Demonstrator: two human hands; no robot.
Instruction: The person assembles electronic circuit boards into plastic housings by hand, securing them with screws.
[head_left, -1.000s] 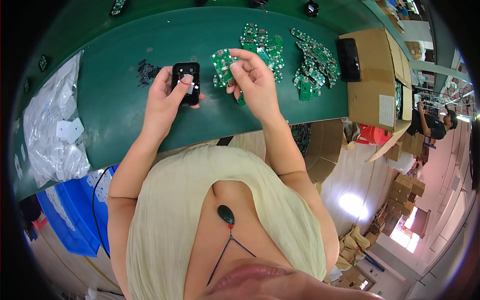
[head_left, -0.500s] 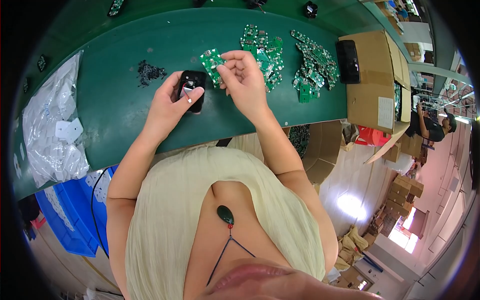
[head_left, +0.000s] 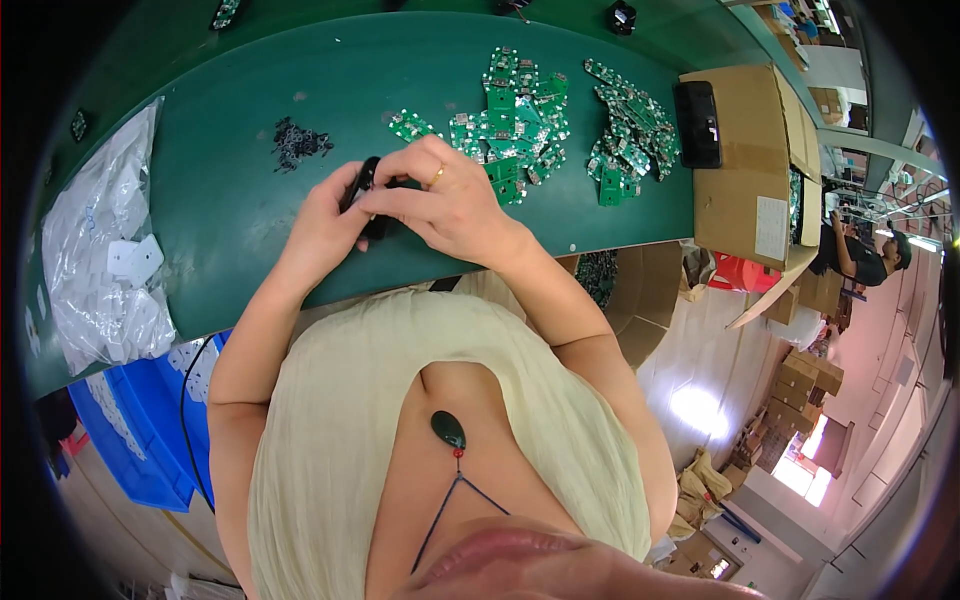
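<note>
A black plastic case (head_left: 362, 182) is tilted up on edge above the green worktable. My left hand (head_left: 325, 218) wraps round it from the left. Over its right side my right hand (head_left: 440, 200) is closed, thumb and fingertips pinching at the case; what lies between those fingertips is hidden. Just beyond the right knuckles a green circuit board (head_left: 410, 124) lies on the table. To the right of that hand spreads a pile of green circuit boards (head_left: 520, 125), and left of the case is a small heap of black parts (head_left: 298, 145).
A second pile of boards (head_left: 632, 130) sits near a cardboard box (head_left: 740, 165) with a black phone (head_left: 697, 125) against it. At the left lies a clear plastic bag (head_left: 100, 240) of white pieces. Below the table edge stand a blue bin (head_left: 150, 440) and another cardboard box (head_left: 640, 305).
My right hand has let go of a circuit board, which now lies on the table, and has moved left and down onto the black case. The case has been tilted from flat to on edge.
</note>
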